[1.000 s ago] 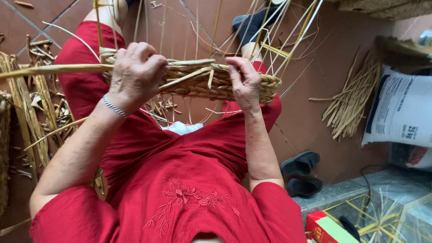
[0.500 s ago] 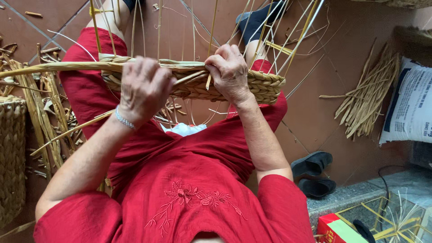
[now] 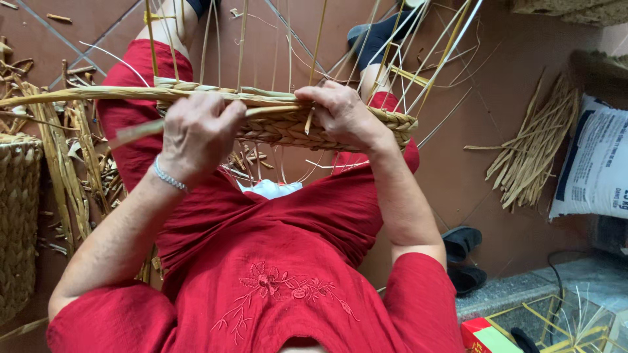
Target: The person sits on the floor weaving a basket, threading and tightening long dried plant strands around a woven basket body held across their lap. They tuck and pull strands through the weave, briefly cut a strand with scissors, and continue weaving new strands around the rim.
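A half-woven straw basket (image 3: pixel 281 127) rests on my lap, its braided rim facing me and thin upright stakes (image 3: pixel 392 59) fanning away from it. My left hand (image 3: pixel 196 134), with a silver bracelet at the wrist, is closed around a long flat straw strand (image 3: pixel 72 97) that runs off to the left along the rim. My right hand (image 3: pixel 340 114) grips the rim near its middle and pinches a short strand end against the weave. I wear red clothes.
A finished woven basket (image 3: pixel 18 216) stands at the left edge beside loose straw (image 3: pixel 69 163) on the tiled floor. A straw bundle (image 3: pixel 530 157) and a white sack (image 3: pixel 592 163) lie at the right. Dark sandals (image 3: pixel 461 252) sit by a stone step.
My right hand has slid left along the rim toward the left hand. The left hand has pulled the long strand down and closer to me. The view has tilted slightly.
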Demonstrator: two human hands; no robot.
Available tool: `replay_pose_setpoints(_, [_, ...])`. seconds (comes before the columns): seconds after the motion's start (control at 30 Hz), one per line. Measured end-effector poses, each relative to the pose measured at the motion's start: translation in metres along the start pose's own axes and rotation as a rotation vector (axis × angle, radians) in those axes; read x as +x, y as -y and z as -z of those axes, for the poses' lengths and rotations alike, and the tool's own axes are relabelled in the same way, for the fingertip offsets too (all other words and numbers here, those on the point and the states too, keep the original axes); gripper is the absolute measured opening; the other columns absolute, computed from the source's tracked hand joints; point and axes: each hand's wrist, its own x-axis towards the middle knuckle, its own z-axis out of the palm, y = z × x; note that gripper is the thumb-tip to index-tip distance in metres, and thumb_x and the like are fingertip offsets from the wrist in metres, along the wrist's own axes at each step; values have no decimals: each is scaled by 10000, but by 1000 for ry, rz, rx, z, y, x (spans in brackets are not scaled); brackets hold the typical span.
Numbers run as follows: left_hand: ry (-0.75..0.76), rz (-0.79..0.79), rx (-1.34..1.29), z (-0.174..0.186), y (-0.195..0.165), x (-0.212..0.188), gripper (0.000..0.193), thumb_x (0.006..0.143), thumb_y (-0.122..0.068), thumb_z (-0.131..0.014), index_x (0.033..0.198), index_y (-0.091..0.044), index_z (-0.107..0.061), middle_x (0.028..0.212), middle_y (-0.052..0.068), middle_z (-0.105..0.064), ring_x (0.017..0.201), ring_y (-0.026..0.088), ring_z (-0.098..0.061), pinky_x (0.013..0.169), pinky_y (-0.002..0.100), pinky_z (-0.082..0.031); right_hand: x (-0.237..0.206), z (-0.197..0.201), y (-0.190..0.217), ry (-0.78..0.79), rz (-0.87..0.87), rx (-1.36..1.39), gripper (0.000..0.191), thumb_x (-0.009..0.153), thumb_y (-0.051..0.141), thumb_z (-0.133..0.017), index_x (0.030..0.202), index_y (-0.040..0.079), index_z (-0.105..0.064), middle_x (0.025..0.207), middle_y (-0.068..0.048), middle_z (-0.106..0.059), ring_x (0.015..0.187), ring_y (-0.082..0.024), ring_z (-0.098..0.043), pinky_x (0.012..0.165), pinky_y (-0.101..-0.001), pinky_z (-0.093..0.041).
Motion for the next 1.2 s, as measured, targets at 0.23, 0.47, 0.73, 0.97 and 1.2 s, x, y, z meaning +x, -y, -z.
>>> replay_pose_setpoints(0.23, [-102,-85,157,9,-4,36,123,974,-171,-743,1086,-162,-691,943,8,-521,966,202,-546,872,412,-406,4,-15,1,-122,106,-86,356,881,74,-772,1223,35,-682,1006,-135,-740,891,-301,-693,816,-390,-560])
replay_pose_setpoints(0.47, [-310,-363,111,22,-35,47,244,820,-126,-706,1063,-114,-674,1046,64,-610,1019,210,-576,913,439,-468,6,-40,-6,-323,-94,-57,115,944,44,-720,1045,39,-665,905,-131,-710,853,-311,-713,763,-393,-563])
replay_pose_setpoints(0.73, [449,245,-156,-86,-7,86,187,872,-106,-674,1050,-51,-654,940,184,-710,912,370,-700,751,445,-554,0,-36,-7,-276,-166,142,138,981,5,-675,1116,37,-668,936,-137,-716,849,-266,-732,765,-362,-573])
replay_pose_setpoints(0.97, [86,297,-451,-102,-1,100,230,834,-279,-791,861,-71,-696,746,143,-716,708,338,-712,602,452,-542,-1,-38,-9,-285,-115,113,169,994,3,-675,1158,43,-676,981,-137,-702,885,-266,-715,791,-357,-563])
replay_pose_setpoints(1.2, [-20,896,-1410,-73,-21,43,205,1020,-182,-531,940,-34,-648,844,108,-753,774,191,-753,727,346,-631,5,-42,-7,-389,-52,125,191,915,-7,-736,1086,73,-707,974,-140,-635,867,-221,-674,764,-325,-563])
